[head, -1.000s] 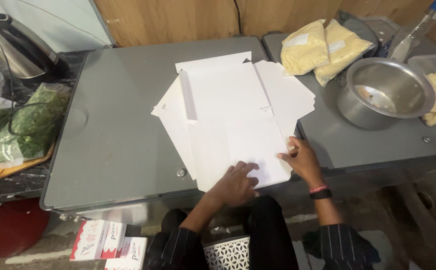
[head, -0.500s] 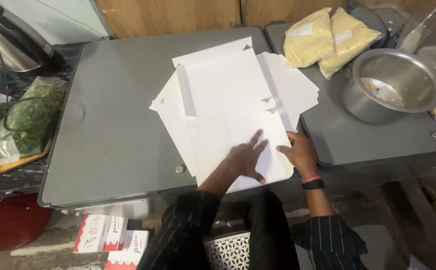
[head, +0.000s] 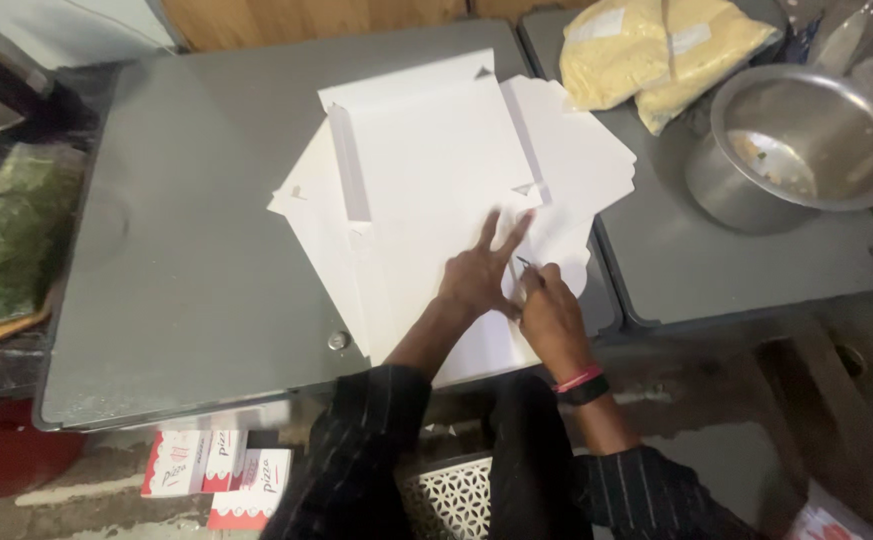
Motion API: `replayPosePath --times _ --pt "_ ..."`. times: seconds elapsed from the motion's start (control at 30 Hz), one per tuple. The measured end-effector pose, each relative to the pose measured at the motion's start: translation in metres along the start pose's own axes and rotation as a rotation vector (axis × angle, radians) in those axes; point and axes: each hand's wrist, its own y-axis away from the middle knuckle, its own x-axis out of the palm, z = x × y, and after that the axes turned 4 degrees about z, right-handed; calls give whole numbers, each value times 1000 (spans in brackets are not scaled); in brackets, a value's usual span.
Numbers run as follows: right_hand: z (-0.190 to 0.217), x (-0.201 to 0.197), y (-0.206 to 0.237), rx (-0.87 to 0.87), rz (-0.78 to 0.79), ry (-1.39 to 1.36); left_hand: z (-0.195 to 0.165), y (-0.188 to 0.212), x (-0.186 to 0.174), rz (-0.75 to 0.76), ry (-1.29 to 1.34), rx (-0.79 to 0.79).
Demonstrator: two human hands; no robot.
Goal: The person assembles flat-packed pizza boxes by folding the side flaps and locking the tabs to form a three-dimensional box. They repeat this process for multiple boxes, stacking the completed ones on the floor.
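**Hands on the flat carton sheets**

On the grey table lies a stack of white flat carton sheets, fanned and unfolded. Left hand rests flat on the top sheet near its front edge, fingers spread, grip released. Right hand sits just beside it, touching the sheet's right front corner; its grip is pinched, though on what cannot be told. Well apart to the right stand a steel pot and two yellow bags.
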Motion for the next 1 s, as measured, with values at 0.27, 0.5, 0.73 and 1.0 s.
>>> replayPosePath --times 0.27,0.5,0.73,1.0 --pt "-6 -23 5 -205 168 -96 -16 -23 -21 119 -549 140" --pt "-1 -6 34 -146 67 93 2 -45 6 172 -487 133" --pt "-4 -13 70 -178 19 3 -9 -69 36 167 -467 47" --pt "4 -13 102 -135 -125 -114 -9 -24 -18 59 -314 48"
